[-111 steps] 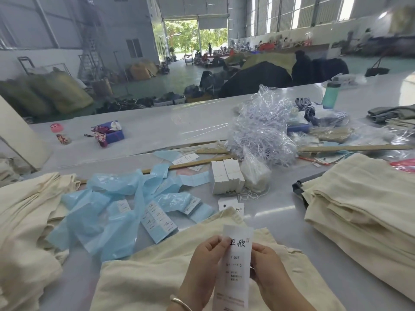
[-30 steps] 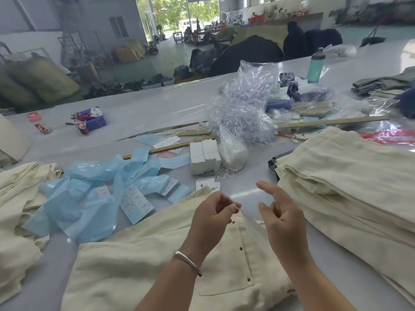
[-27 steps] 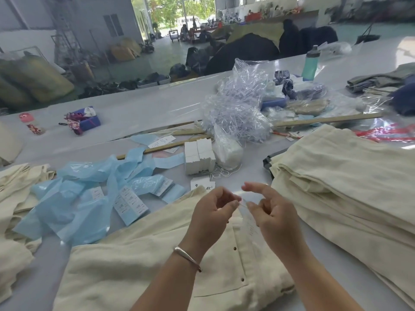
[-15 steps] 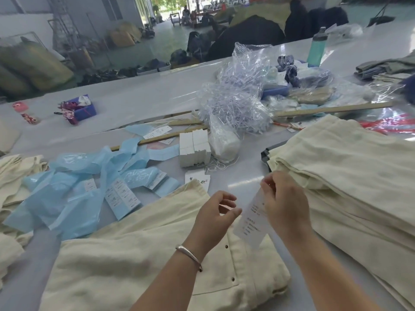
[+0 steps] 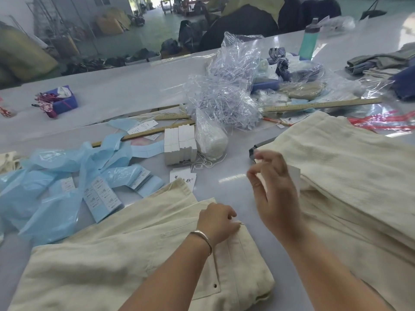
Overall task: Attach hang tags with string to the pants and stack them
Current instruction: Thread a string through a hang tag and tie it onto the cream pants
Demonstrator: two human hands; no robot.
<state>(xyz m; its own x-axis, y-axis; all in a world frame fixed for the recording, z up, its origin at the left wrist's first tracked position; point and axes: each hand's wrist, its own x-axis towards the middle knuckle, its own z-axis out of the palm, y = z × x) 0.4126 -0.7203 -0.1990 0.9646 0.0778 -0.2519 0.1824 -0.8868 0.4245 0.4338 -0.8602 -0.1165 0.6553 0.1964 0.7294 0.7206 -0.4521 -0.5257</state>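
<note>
Across the grey table [image 5: 134,86], cream pants [image 5: 134,254] lie near, the left hand [image 5: 216,219] pinching their waistband edge while the right hand [image 5: 275,194], fingers loosely curled, lifts a white hang tag [image 5: 294,175] toward the right stack [image 5: 350,167]; tagging looks unfinished, stacking remains.

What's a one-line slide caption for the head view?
Left hand pinches the waistband edge of cream pants while the raised right hand holds a white hang tag.
</note>
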